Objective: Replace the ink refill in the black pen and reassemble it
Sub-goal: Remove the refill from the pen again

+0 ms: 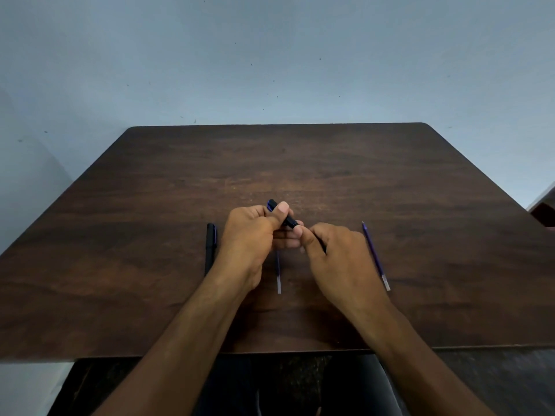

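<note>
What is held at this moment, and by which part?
The left hand grips the black pen barrel around its middle. The right hand pinches the barrel's near end; whether it holds a separate piece cannot be told.

Person, two bare forearms entering from the lower edge, uncovered from elbow to wrist: no sleeve, cuff, watch, band or ring shows on either. Left hand (pixel 250 235) and right hand (pixel 339 259) both bare, fingers (pixel 282 210) ungloved, with one short, plainly trimmed thumbnail showing on the left and a rounded fingertip on the right. Dark clothing over the lap below the counter edge, detail too dim to tell.
</note>
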{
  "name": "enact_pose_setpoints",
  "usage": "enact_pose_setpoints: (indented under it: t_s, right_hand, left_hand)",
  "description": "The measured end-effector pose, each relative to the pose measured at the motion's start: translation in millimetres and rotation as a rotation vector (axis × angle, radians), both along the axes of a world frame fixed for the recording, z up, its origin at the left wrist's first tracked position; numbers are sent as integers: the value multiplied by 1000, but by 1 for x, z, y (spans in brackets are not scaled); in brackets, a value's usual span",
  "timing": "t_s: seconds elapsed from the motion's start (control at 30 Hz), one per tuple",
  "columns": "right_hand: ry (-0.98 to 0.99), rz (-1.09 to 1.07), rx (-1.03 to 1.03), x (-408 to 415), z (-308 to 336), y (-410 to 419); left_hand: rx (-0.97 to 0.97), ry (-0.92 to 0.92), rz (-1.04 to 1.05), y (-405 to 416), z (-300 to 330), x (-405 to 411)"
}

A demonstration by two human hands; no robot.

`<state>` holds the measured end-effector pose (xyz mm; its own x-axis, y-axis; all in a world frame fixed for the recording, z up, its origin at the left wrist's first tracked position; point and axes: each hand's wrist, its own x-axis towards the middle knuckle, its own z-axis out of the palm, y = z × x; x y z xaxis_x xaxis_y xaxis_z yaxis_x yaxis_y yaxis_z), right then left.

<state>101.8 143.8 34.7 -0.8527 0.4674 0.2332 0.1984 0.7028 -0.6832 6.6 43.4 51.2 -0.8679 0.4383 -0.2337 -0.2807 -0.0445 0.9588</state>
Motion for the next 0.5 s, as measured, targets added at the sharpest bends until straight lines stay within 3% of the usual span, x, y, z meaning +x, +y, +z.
enact_pose_setpoints:
  t_s: [0.13, 0.3, 0.4, 0.5]
  right_hand:
    - [161, 8, -12, 0, -1, 3]
    - [183, 58, -220, -1, -1, 9]
    - [175, 72, -51, 0, -2, 7]
    - [165, 84, -11, -1, 0, 7]
  left_hand:
    - [66, -17, -45, -2, 4, -2]
    - [96, -1, -63, -7, 3, -3]
    - [121, -48, -56, -9, 2, -4]
    - [125, -80, -54, -8, 2, -3]
